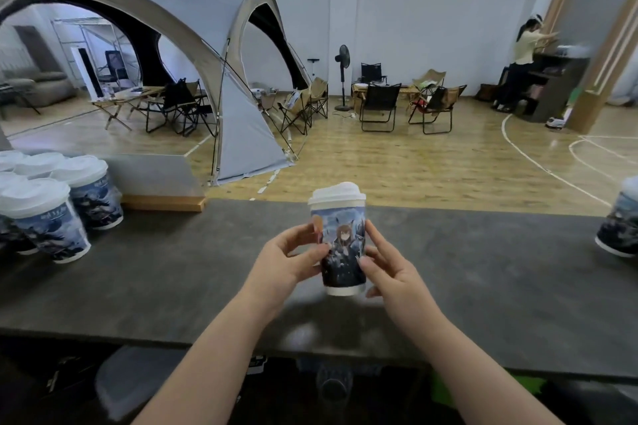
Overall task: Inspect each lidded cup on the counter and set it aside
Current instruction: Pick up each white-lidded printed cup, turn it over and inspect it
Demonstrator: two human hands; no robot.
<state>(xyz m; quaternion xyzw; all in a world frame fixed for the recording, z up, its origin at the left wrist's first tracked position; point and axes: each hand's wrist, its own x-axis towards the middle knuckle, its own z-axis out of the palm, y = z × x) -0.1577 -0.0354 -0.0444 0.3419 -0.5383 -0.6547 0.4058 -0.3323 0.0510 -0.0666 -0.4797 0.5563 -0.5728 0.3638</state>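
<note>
— White-lidded printed cup (pixel 341 245): where is it?
— Upright over the mid-counter (pixel 172 269). The left hand (pixel 286 259) curls thumb and fingers round its left side, and the right hand (pixel 393 272) grips its right side.
— Other cups?
— A cluster (pixel 51 214) far left, a lone cup (pixel 621 228) at the right edge

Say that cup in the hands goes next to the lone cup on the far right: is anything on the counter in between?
Nothing visible. The left hand and right hand hold the cup over the counter; only bare surface lies between it and the lone cup at the right edge.
</note>
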